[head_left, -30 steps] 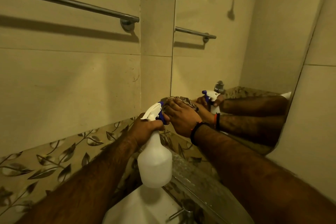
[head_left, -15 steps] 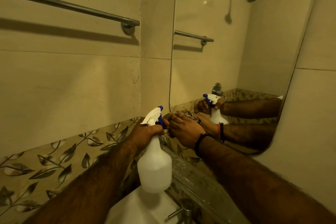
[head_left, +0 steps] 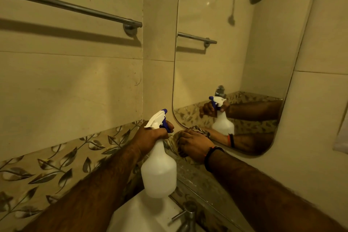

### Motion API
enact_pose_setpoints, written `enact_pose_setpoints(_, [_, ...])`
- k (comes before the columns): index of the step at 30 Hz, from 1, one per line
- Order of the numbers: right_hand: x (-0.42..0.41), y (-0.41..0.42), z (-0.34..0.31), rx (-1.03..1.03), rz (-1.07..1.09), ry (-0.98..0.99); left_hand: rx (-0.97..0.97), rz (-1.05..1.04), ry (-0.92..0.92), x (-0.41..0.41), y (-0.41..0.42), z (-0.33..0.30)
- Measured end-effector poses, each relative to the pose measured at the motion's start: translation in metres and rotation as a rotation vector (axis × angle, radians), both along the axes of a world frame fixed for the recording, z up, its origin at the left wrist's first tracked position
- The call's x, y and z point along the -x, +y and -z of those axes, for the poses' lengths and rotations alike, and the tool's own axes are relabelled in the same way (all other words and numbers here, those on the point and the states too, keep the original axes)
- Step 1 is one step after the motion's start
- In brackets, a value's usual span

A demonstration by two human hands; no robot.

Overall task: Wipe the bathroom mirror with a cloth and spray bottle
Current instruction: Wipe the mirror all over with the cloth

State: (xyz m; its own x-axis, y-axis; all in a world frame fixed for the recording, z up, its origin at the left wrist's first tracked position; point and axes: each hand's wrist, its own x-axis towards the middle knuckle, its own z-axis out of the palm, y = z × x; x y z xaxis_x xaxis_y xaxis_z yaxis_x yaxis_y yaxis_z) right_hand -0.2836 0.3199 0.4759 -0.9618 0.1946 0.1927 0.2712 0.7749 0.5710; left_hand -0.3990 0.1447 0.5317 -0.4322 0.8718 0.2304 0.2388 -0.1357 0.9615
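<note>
L hand clenched round neck of white spray bottle, finger on blue trigger; bottle upright, hanging over white basin, nozzle aimed toward mirror. R hand curled tight on patterned cloth, pressing it to mirror's bottom-left edge, just above stone ledge. Black band on R wrist. Bottle plain, no label or writing readable. Tap below, towel rail on L wall.
</note>
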Motion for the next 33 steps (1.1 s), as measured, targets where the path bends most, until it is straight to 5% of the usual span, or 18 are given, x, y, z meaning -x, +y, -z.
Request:
enact_pose_setpoints(12, [-0.013, -0.025, -0.033, 0.255, -0.015, 0.145, -0.072, 0.038, 0.027, -0.013, -0.003, -0.016])
enact_pose_setpoints(21, [-0.018, -0.036, -0.144, -0.027, -0.173, 0.347, -0.12, -0.004, 0.024, -0.015, -0.001, -0.058])
enact_pose_setpoints(33, [0.001, -0.036, -0.314, -0.445, -0.056, 0.611, -0.275, 0.117, 0.095, 0.004, 0.006, -0.107])
